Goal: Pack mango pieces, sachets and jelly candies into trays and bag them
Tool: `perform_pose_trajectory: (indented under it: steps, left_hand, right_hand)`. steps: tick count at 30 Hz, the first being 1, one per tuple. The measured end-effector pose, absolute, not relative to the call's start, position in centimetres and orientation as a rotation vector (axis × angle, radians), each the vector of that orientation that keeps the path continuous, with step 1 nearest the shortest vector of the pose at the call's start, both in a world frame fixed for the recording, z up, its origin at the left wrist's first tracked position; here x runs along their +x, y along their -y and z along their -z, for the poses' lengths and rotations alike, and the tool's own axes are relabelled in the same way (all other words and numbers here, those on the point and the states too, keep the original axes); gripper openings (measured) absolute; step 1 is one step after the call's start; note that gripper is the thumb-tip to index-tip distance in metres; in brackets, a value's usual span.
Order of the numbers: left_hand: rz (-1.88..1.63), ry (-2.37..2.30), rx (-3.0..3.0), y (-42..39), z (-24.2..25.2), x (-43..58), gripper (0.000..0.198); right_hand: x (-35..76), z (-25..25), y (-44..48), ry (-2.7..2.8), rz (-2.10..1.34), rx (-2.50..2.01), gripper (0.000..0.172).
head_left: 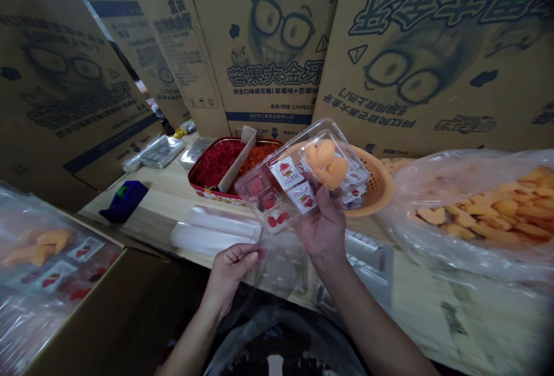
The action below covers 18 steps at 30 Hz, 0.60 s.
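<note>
My right hand point(326, 226) is closed around a clear plastic tray point(268, 177) and holds it tilted above the table. In its compartments lie orange puffy candies point(326, 162), white printed sachets point(296, 185) and small red candies point(270, 203). Lower and to the left, my left hand point(236, 272) has thumb and fingers pinched together on thin clear plastic film point(268, 266). The film hangs between my two hands, and its outline is hard to make out. Beneath it, another clear tray shape shows through on the table.
Behind the held tray stand a red tin point(216, 162) of red and orange pieces and an orange basket point(381, 182) of sachets. A bag point(489, 208) of orange candies lies right. Leftward are clear bags point(212, 231), a blue tape dispenser point(125, 200) and a carton point(82, 312) of packed trays.
</note>
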State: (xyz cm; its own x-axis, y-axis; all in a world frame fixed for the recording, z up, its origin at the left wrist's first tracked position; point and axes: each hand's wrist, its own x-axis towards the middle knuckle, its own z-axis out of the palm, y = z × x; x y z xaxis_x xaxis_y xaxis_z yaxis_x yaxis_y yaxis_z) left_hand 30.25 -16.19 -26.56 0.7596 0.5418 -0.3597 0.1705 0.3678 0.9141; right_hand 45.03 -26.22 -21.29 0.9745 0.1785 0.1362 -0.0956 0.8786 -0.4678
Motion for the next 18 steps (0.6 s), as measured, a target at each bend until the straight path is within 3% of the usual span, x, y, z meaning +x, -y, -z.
perform_pose_trajectory:
  steps: [7,18]
  left_hand:
    - [-0.206,-0.689,1.133,16.4,26.4,30.6,0.026]
    - [-0.227,-0.695,1.082,16.2,26.9,30.4,0.027]
  right_hand:
    - [44.8,21.0,25.8,0.203,-0.123,-0.482,0.027]
    - [44.5,21.0,25.3,0.261,-0.104,-0.47,0.019]
